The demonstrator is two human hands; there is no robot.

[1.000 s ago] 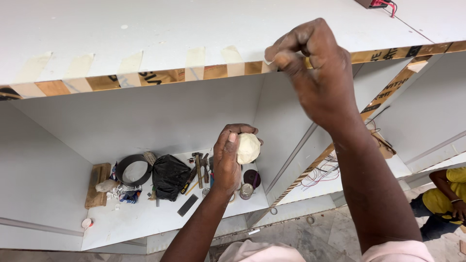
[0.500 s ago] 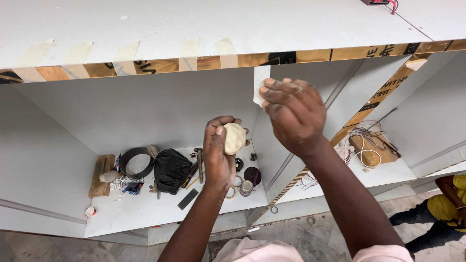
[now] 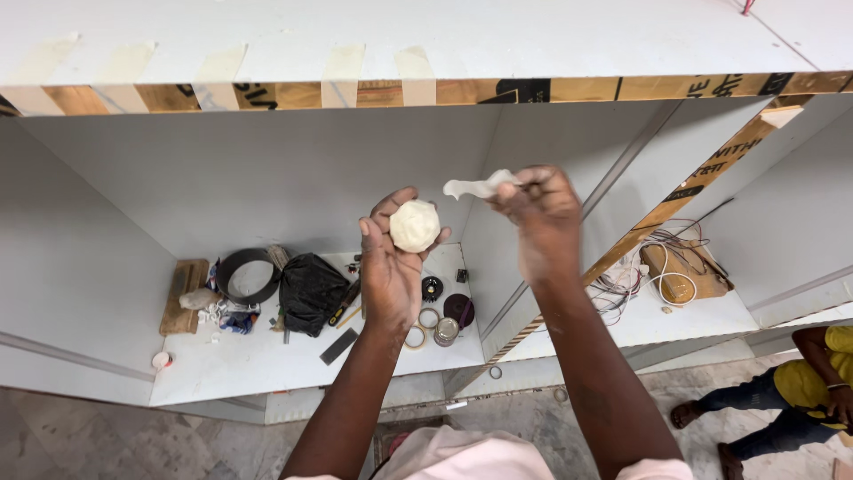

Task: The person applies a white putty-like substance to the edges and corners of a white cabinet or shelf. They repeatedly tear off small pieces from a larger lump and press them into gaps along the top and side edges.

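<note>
My left hand [image 3: 394,267] is raised palm up and cups a round cream ball of putty [image 3: 415,226] in its fingers. My right hand [image 3: 542,213] is beside it, to the right, with its fingertips pinched on a small stretched strip of the same putty [image 3: 475,188] that sticks out to the left. Both hands hover in front of a white cabinet, below its top panel edge [image 3: 498,91], which shows bare plywood and several patches of pale tape.
The lower shelf [image 3: 231,364] holds a black bag [image 3: 311,292], a black ring [image 3: 247,276], a wooden block [image 3: 183,295], tape rolls and small tins. A plywood-edged divider [image 3: 675,200] slants on the right, with wire coils [image 3: 666,280] past it. Another person [image 3: 800,391] sits on the floor at the bottom right.
My right hand has come down from the top panel edge to beside the left hand and now pinches a strip of putty. The left hand has turned the ball palm up.
</note>
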